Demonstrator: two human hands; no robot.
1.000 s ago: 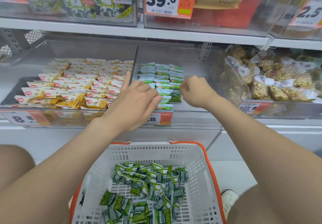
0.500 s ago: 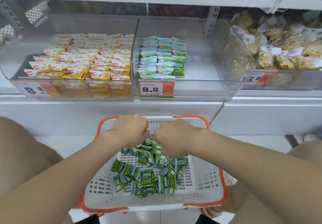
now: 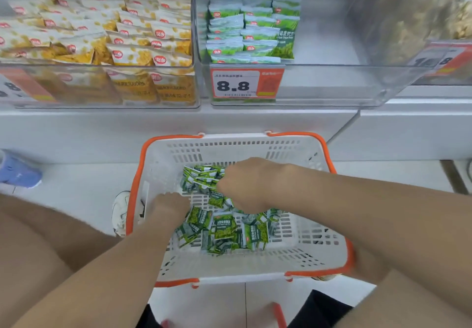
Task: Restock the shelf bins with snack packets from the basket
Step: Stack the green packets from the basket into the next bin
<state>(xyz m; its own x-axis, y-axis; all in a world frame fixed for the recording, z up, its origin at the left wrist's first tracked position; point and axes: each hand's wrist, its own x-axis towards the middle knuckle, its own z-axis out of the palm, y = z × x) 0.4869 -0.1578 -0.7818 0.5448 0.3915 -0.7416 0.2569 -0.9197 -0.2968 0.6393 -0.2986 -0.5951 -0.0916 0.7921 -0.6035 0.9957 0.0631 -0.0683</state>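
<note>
- Head view: both of your hands are down in the white basket (image 3: 229, 140) with the orange rim, which sits on the floor near the foot of the shelf.
- Your left hand (image 3: 169, 206) is at the left edge of the heap and blurred, so I cannot tell whether it is clenched, relaxed or holding anything.
- Your right hand (image 3: 245, 187) lies over the far part of the heap with its fingers curled down among the packets. The back of the hand hides whether they have closed on one.
- The green packets (image 3: 224, 228) lie loose and jumbled across the basket floor, some overlapping.
- On the shelf above, the clear bin (image 3: 332, 85) behind the 8.8 price tag (image 3: 245, 83) holds neat rows (image 3: 251, 21) of the same packets on its left side. Its right side is bare.
- The bin of yellow packets (image 3: 102, 34) just to the left looks full.
- These packets look light, small and crinkly, with slick film that probably slides. Gather a few flat between fingers and palm, or pinch one by its sealed edge, and avoid squeezing the filled middle.
</note>
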